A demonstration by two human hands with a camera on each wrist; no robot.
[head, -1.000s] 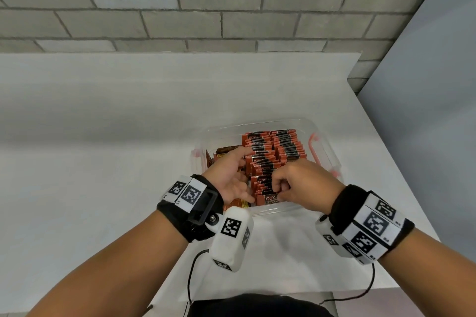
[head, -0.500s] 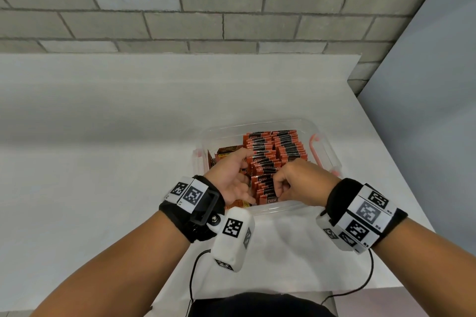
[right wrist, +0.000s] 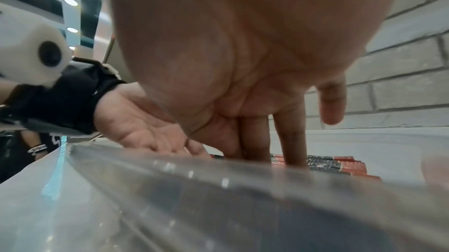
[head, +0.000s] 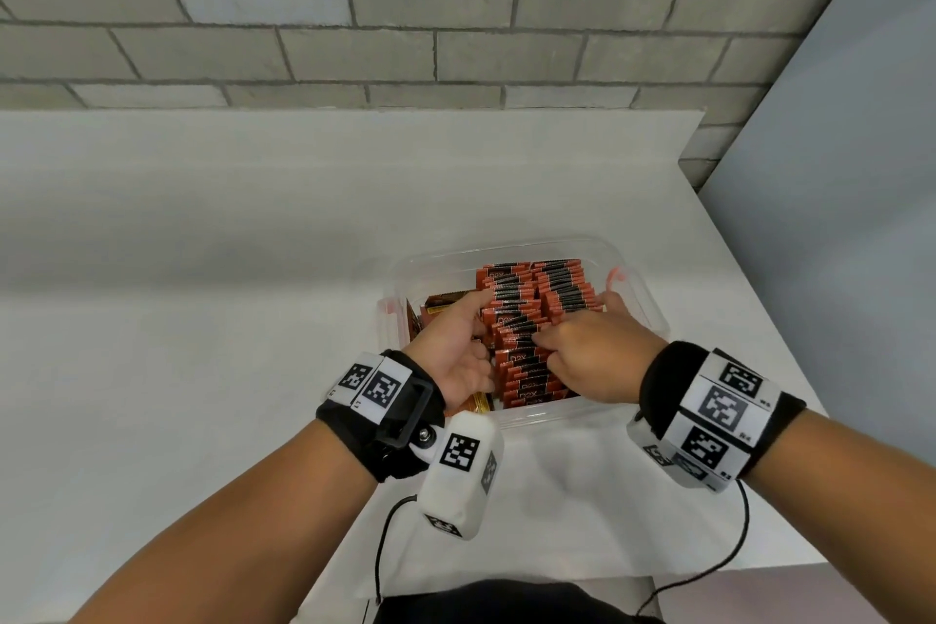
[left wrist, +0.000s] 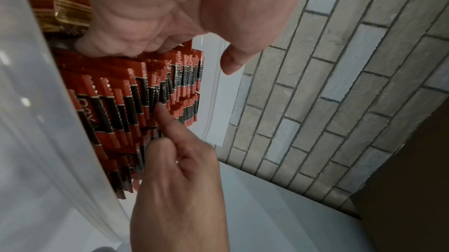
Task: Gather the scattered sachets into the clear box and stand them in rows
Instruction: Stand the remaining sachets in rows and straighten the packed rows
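The red-and-black sachets (head: pixel 527 319) stand on edge in two packed rows inside the clear box (head: pixel 643 299) near the table (head: pixel 202 370) corner, gold sachets (head: pixel 440 307) lying loose beside them. The left hand (head: pixel 456 345) braces the row's side with relaxed fingers; the right hand (head: pixel 592 355) presses straight fingers on top, holding nothing. Uneven pressure could topple a row sideways, and the box wall crowds both wrists.

Near the right edge of the white table (head: pixel 202 319) we see the clear box (head: pixel 639 291) packed with red-and-black sachets (head: pixel 537 299) standing in rows. Our left hand (head: pixel 456 345) lies against the left side of the rows, fingers extended, and our right hand (head: pixel 592 355) rests its fingers on their tops.
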